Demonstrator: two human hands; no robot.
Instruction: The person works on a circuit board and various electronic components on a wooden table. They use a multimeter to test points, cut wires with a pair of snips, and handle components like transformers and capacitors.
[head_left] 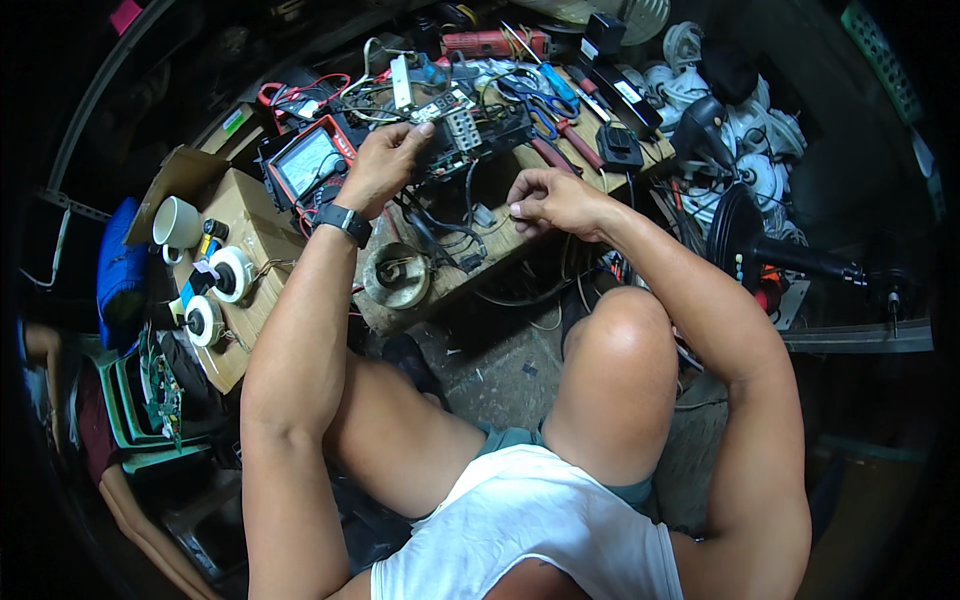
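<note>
My left hand (385,165), with a dark watch on its wrist, is closed on the near left edge of an electronic circuit board assembly (462,130). The assembly is dark with pale metal and grey block parts, and it tilts above the bench. Dark cables (430,225) hang below it onto the wood. Lower and to the right, apart from the assembly, my right hand (560,203) has its thumb and fingertips curled together. Whatever they hold, if anything, is too small to make out. An analog multimeter (308,162) in a red and black case lies left of my left hand.
The wooden bench (510,235) carries blue-handled scissors (543,105), a blue screwdriver (558,85), a black adapter (619,147) and a round metal container (397,275). At left, a cardboard box (262,210) bears a white mug (177,222). White coiled parts (765,180) pile up at right.
</note>
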